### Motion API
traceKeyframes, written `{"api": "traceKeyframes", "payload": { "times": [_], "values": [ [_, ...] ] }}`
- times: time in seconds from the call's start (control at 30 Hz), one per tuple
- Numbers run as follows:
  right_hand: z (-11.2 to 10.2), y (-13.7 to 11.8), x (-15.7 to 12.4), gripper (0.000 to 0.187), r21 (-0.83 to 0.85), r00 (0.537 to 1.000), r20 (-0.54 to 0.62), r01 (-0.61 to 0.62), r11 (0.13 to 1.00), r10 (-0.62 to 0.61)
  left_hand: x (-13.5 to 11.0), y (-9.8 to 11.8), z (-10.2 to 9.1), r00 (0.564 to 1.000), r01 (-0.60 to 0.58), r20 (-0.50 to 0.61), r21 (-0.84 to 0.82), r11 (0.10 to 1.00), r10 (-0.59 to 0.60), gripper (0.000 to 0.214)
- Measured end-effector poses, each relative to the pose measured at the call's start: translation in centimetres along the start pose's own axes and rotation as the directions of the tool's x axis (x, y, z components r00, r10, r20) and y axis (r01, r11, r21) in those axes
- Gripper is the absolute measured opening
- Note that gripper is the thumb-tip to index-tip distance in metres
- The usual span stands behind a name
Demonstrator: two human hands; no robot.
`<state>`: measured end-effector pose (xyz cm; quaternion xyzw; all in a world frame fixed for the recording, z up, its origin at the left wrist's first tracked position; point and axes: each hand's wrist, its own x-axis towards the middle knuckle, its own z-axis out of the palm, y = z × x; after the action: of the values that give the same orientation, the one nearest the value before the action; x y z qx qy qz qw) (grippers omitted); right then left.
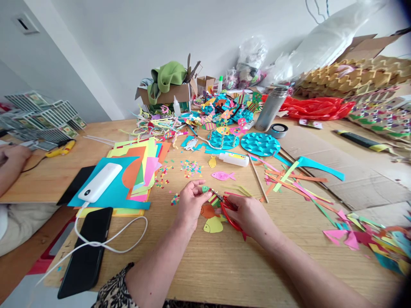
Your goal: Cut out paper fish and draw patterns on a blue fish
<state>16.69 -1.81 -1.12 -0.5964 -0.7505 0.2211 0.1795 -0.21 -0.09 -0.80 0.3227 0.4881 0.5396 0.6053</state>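
Note:
My left hand (190,205) pinches a small green paper piece (205,188) between thumb and fingers. My right hand (248,214) grips red-handled scissors (229,211), their blades pointing at that piece. Under both hands lie an orange paper fish (208,211) and a yellow paper fish (213,225) on the wooden table (224,265). A pink paper fish (222,176) lies just beyond my hands.
A coloured paper stack (138,171) with a white power bank (100,182) sits left, a black phone (86,252) on a white cable nearer. A glue bottle (233,158), teal discs (260,143), paper strips (289,179) and scraps (369,239) lie right. Another person's arm (11,164) rests far left.

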Motion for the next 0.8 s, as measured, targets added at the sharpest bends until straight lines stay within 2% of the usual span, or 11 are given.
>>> {"api": "traceKeyframes", "payload": {
  "times": [0.23, 0.33, 0.43, 0.53, 0.6, 0.7, 0.8],
  "values": [
    [-0.1, -0.2, 0.0, 0.045, 0.047, 1.000, 0.005, -0.028, 0.999, 0.027, -0.1, 0.2, 0.2, 1.000, 0.011, -0.004, -0.020, 1.000, -0.011, 0.048],
    [-0.3, -0.3, 0.1, 0.046, 0.159, 0.999, -0.007, -0.048, 0.986, 0.050, -0.1, 0.4, 0.3, 1.000, 0.025, -0.009, -0.049, 0.998, -0.026, 0.051],
    [-0.6, -0.4, 0.3, 0.046, 0.311, 0.991, -0.022, -0.116, 0.943, 0.129, -0.1, 0.7, 0.3, 0.999, 0.037, -0.017, -0.074, 0.997, -0.039, 0.053],
    [-1.0, -0.4, 0.5, 0.042, 0.492, 0.978, 0.014, -0.187, 0.850, 0.207, -0.2, 0.9, 0.3, 0.999, 0.044, -0.019, -0.109, 0.993, -0.047, 0.054],
    [-1.0, -0.4, 0.7, 0.039, 0.640, 0.975, 0.059, -0.201, 0.742, 0.213, -0.3, 1.0, 0.4, 0.998, 0.055, -0.006, -0.133, 0.990, -0.057, 0.055],
    [-0.7, -0.5, 0.8, 0.044, 0.812, 0.981, 0.088, -0.171, 0.558, 0.174, -0.6, 1.1, 0.6, 0.997, 0.077, 0.025, -0.147, 0.986, -0.074, 0.058],
    [-0.3, -0.7, 0.9, 0.043, 0.873, 0.986, 0.062, -0.128, 0.471, 0.152, -0.9, 1.1, 0.8, 0.995, 0.096, 0.049, -0.137, 0.986, -0.090, 0.059]
  ]
}}
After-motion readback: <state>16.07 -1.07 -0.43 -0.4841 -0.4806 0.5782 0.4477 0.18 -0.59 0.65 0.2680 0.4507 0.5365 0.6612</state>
